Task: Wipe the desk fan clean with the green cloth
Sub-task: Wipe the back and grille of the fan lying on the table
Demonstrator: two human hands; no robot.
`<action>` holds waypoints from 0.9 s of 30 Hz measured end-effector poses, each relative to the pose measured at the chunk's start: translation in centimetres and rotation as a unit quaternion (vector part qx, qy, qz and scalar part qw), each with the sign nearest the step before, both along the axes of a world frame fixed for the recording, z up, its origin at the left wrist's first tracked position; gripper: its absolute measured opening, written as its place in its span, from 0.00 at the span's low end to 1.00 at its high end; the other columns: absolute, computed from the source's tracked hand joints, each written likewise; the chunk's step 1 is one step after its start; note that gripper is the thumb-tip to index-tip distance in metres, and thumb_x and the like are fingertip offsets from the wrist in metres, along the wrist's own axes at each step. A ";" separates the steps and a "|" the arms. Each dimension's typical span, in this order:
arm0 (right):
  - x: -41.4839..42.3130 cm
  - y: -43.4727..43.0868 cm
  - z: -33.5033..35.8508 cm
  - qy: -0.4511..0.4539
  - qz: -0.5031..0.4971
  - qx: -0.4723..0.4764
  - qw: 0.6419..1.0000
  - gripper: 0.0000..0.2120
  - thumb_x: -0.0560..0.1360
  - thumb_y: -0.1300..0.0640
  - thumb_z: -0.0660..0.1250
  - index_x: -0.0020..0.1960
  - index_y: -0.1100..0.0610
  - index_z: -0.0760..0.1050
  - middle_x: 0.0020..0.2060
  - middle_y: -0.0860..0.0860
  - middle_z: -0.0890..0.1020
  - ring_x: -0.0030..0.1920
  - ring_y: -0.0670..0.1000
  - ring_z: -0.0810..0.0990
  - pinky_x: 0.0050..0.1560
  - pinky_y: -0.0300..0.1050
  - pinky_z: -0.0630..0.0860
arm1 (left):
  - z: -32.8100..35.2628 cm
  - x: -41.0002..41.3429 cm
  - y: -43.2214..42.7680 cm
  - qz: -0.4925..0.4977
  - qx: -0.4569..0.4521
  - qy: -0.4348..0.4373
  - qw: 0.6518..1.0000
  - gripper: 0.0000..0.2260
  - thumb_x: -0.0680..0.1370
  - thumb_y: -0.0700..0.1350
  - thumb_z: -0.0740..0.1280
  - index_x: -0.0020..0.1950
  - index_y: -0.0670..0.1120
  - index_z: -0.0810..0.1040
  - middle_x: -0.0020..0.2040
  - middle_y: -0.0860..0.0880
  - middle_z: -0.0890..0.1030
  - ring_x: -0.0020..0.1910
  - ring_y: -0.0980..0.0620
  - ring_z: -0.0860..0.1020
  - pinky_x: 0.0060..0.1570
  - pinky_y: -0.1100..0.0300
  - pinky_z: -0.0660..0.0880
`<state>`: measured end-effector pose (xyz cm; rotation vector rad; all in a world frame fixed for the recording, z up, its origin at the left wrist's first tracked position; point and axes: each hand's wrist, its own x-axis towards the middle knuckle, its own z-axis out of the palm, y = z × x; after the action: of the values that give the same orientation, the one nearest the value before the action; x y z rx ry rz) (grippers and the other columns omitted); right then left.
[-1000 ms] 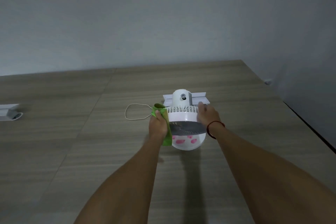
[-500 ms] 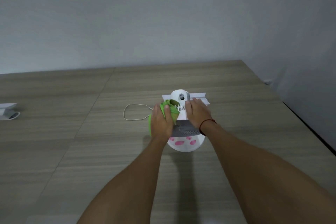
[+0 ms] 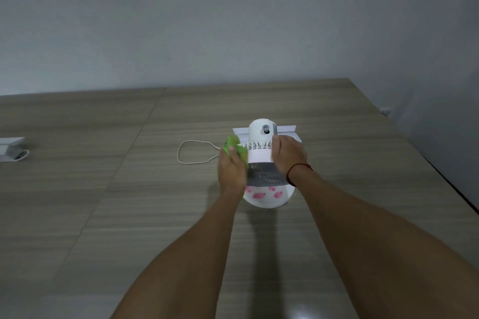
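A small white desk fan [image 3: 261, 155] with pink marks on its front rim and a grey grille stands on the wooden desk [image 3: 129, 215]. My left hand [image 3: 231, 171] presses a green cloth [image 3: 233, 146] against the fan's left side. The cloth bunches out above my fingers. My right hand [image 3: 287, 154] grips the fan's right side, a red string around its wrist. The fan's back dome with a grey knob [image 3: 265, 128] shows between my hands.
A white flat base or box [image 3: 287, 131] lies behind the fan. A thin white cord loop [image 3: 193, 151] lies left of the fan. A white object with a cable [image 3: 13, 151] sits at the far left. The desk's right edge [image 3: 440, 171] runs near a wall.
My left hand with the cloth went from the fan's left rim up toward the back dome, then back to the left side. My right hand shifted inward over the top, then slightly right.
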<state>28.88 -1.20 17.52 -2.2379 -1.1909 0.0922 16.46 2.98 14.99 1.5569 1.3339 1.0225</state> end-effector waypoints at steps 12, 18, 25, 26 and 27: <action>-0.5 -0.7 0.3 0.028 0.052 -0.006 0.998 0.22 0.80 0.49 0.47 0.43 0.59 0.75 0.48 0.60 0.82 0.52 0.61 0.78 0.52 0.52 0.72 | 0.3 0.5 -2.0 -0.117 0.199 0.141 0.963 0.24 0.83 0.50 0.51 0.78 0.44 0.57 0.79 0.47 0.59 0.79 0.49 0.54 0.78 0.53 0.49; 0.0 -0.4 0.0 0.027 0.055 -0.012 0.998 0.21 0.81 0.50 0.48 0.42 0.60 0.74 0.47 0.60 0.81 0.51 0.61 0.77 0.49 0.50 0.70 | -0.1 0.7 0.1 -0.041 0.140 0.096 0.985 0.27 0.80 0.53 0.49 0.72 0.39 0.68 0.70 0.40 0.73 0.71 0.41 0.69 0.71 0.45 0.64; 0.2 0.5 -0.4 0.023 0.031 -0.006 0.999 0.21 0.80 0.52 0.47 0.34 0.59 0.67 0.34 0.57 0.73 0.39 0.56 0.71 0.42 0.49 0.68 | -0.5 0.4 3.3 -0.024 -0.075 -0.001 0.997 0.23 0.83 0.52 0.48 0.62 0.38 0.76 0.61 0.36 0.78 0.62 0.39 0.75 0.64 0.50 0.70; 0.4 0.6 -0.5 0.026 0.023 -0.001 0.999 0.20 0.79 0.52 0.46 0.31 0.57 0.64 0.33 0.57 0.72 0.38 0.56 0.71 0.40 0.48 0.67 | -0.9 0.4 3.9 -0.025 -0.115 -0.013 0.993 0.24 0.83 0.52 0.48 0.63 0.38 0.76 0.63 0.36 0.77 0.63 0.39 0.75 0.66 0.50 0.69; 0.5 0.7 -0.6 0.033 0.016 0.005 0.999 0.20 0.79 0.53 0.47 0.29 0.55 0.60 0.33 0.57 0.72 0.38 0.55 0.70 0.40 0.48 0.66 | -1.2 0.3 4.4 -0.028 -0.148 -0.023 0.988 0.26 0.83 0.54 0.47 0.65 0.38 0.75 0.64 0.36 0.77 0.65 0.39 0.74 0.68 0.48 0.69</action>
<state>29.35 -0.53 16.95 -2.1912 -1.1889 0.1702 16.76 7.40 13.77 1.3319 1.3354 0.7812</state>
